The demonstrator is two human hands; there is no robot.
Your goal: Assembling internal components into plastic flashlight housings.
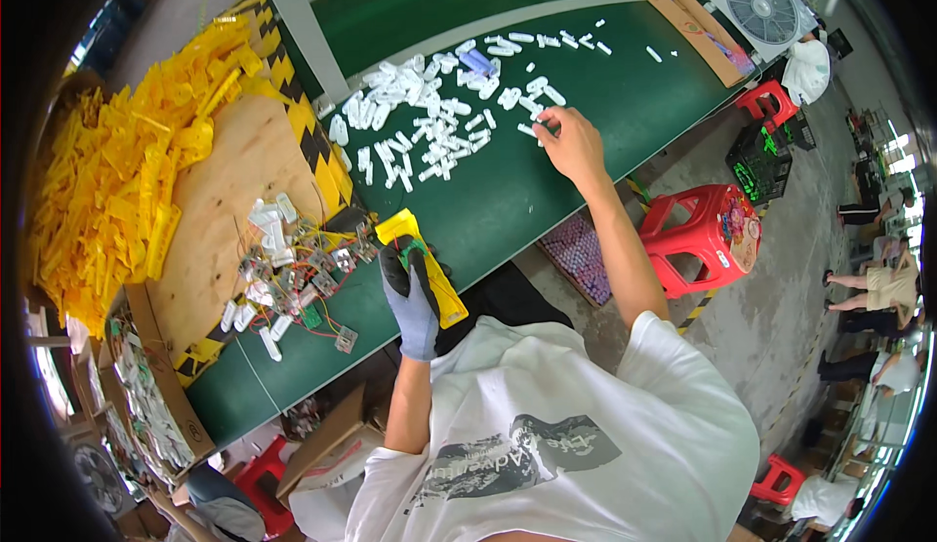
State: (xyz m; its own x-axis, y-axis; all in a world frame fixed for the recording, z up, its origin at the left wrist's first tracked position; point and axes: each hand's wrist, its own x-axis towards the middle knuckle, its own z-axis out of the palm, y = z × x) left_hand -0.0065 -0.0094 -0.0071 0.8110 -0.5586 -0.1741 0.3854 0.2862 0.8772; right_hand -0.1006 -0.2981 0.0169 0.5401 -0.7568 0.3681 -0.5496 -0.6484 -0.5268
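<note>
My left hand (414, 308), in a grey glove with a dark palm, is closed around a long yellow plastic shell (448, 300) near the table's front edge. Something green shows inside the shell under my fingers. My bare right hand (576, 149) reaches over the table with thumb and fingers curled together at the near edge of a spread of small white plastic parts (439, 137). White pieces lie right by those fingertips; whether one is pinched between them I cannot make out.
Left of my gloved hand lies a tangle of wired metal parts (317, 274) and white pieces. A large heap of yellow shells (137, 181) fills a wooden board (234, 161) edged with striped tape. A cardboard tray (698, 35) and fan (759, 5) stand far right; a red stool (683, 249) stands beside the table.
</note>
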